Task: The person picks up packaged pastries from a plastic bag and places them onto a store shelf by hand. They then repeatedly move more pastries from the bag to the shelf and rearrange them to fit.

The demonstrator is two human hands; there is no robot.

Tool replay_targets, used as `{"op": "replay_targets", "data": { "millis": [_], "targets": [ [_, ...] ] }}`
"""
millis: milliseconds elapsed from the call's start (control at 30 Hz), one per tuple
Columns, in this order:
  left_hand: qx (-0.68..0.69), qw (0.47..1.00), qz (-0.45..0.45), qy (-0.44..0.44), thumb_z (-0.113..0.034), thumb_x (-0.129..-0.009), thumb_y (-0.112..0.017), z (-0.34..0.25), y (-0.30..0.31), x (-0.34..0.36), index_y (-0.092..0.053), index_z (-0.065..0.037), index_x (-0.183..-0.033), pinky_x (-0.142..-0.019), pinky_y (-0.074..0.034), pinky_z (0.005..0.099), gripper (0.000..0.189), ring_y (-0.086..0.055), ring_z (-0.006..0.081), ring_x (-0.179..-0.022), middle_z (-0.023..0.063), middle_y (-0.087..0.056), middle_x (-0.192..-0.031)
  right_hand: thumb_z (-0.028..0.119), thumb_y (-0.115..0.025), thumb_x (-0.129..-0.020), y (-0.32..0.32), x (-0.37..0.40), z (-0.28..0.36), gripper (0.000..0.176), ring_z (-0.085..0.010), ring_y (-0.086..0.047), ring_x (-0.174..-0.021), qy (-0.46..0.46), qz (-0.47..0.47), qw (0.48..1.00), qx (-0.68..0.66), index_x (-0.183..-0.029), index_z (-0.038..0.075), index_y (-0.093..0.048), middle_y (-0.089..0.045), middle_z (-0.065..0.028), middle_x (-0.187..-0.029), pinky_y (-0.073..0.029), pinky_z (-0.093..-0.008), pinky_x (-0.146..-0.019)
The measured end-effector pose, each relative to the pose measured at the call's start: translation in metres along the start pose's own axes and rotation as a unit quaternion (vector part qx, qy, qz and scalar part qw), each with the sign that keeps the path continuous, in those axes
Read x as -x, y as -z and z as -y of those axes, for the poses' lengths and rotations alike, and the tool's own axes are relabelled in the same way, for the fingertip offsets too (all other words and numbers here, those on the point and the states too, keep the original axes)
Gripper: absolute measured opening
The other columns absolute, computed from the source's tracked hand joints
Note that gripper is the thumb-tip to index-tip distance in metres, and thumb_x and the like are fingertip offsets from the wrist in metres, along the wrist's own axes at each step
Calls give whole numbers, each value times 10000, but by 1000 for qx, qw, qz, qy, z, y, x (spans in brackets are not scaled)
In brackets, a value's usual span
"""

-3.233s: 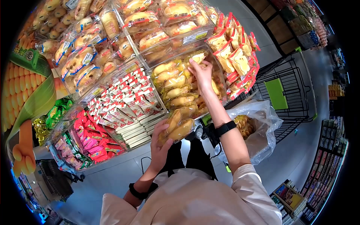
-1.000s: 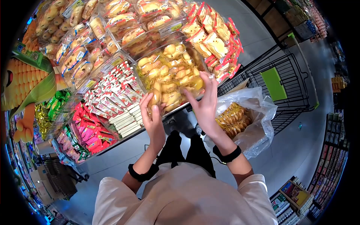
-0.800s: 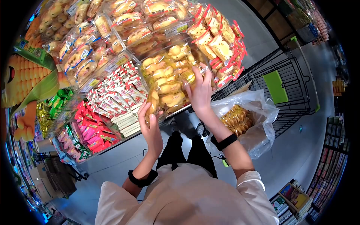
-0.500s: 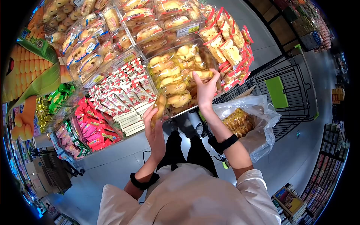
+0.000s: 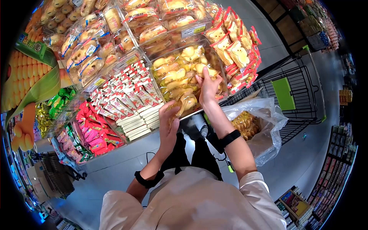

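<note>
The left hand has its grip closed on a cake packet at the front lip of the tilted bin, just below the right hand, which steadies the pile; whether that grip clasps anything I cannot tell.

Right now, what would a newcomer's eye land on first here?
The heap of yellow cake packets at centre, where the right hand touches the pile and the left hand grips one packet at its front edge. To the right, a plastic bag of similar cakes sits by a black cart.
</note>
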State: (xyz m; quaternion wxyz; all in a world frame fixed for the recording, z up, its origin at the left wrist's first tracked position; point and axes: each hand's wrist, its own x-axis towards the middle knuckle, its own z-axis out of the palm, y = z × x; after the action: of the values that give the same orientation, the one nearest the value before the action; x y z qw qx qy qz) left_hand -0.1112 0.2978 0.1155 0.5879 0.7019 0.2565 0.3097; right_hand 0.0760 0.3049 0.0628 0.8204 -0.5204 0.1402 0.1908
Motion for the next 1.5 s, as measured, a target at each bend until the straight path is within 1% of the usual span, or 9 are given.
{"op": "replay_targets", "data": {
  "millis": [367,500,800,933,1000,1133,1200,1367,1500],
  "targets": [
    [71,997,19,17,-144,-900,-464,4,8,5,-469,-51,-1199,-1016,-316,361,313,-360,246,-1222,125,-346,-1310,194,-726,-772,-16,-32,-11,528,-93,-529,-524,112,92,980,136,-1165,-24,-450,-573,-36,-692,-487,-229,-545],
    [166,984,2,63,-100,-932,-419,-3,8,2,-391,-40,-1260,-928,-429,372,334,-441,231,-1153,120,-332,-1315,251,-731,-770,-18,-49,-10,553,-117,-575,-501,57,150,958,236,-1158,-38,-462,-621,-101,-775,-458,-233,-420],
    [314,927,1,203,-366,-989,-282,-36,15,-45,-252,-133,-1362,-672,-515,318,441,-576,245,-981,108,-386,-1323,403,-664,-809,-5,-36,7,670,-133,-573,-515,36,132,942,307,-1165,-116,-432,-606,-96,-686,-464,-250,-483],
    [304,932,32,194,-425,-984,-230,-40,14,-50,-245,-121,-1371,-656,-522,309,492,-587,244,-964,115,-401,-1324,347,-570,-889,15,-2,29,445,-100,-603,-630,181,115,874,435,-1148,-10,-513,-624,-67,-727,-474,-222,-534],
    [296,937,49,179,-415,-984,-248,-37,12,-49,-249,-97,-1376,-657,-524,299,505,-579,244,-992,116,-389,-1339,266,-572,-899,27,26,45,424,-113,-567,-580,119,130,916,360,-1221,23,-443,-594,-70,-679,-434,-278,-516],
    [128,980,141,52,-366,-985,-292,-26,-12,-42,-294,-26,-1357,-877,-457,351,505,-484,275,-1136,130,-378,-1351,161,-582,-892,46,83,90,710,-163,-607,-724,-93,302,941,122,-1418,142,-107,-568,-152,-992,-510,-248,-560],
    [33,976,211,-46,-342,-975,-356,-17,-24,-38,-376,20,-1312,-968,-387,367,495,-420,294,-1212,145,-369,-1364,136,-584,-886,57,84,93,658,-177,-615,-802,-37,308,945,99,-1386,115,-157,-574,-145,-1002,-521,-264,-594],
    [-208,961,117,-140,-77,-767,-656,-21,-39,-44,-394,13,-1289,-1030,-303,383,591,-381,339,-1226,165,-377,-1345,162,-593,-885,71,71,77,442,-178,-607,-836,-1,147,989,12,-1204,83,-297,-579,-128,-1014,-530,-282,-644],
    [-411,891,89,-171,-187,-757,-689,-15,-31,-68,-428,-19,-1272,-1028,-302,437,601,-368,342,-1238,149,-396,-1330,250,-631,-863,60,60,56,447,-173,-591,-838,-21,34,997,-65,-1119,75,-309,-534,-103,-1031,-531,-292,-670]
  ]
}}
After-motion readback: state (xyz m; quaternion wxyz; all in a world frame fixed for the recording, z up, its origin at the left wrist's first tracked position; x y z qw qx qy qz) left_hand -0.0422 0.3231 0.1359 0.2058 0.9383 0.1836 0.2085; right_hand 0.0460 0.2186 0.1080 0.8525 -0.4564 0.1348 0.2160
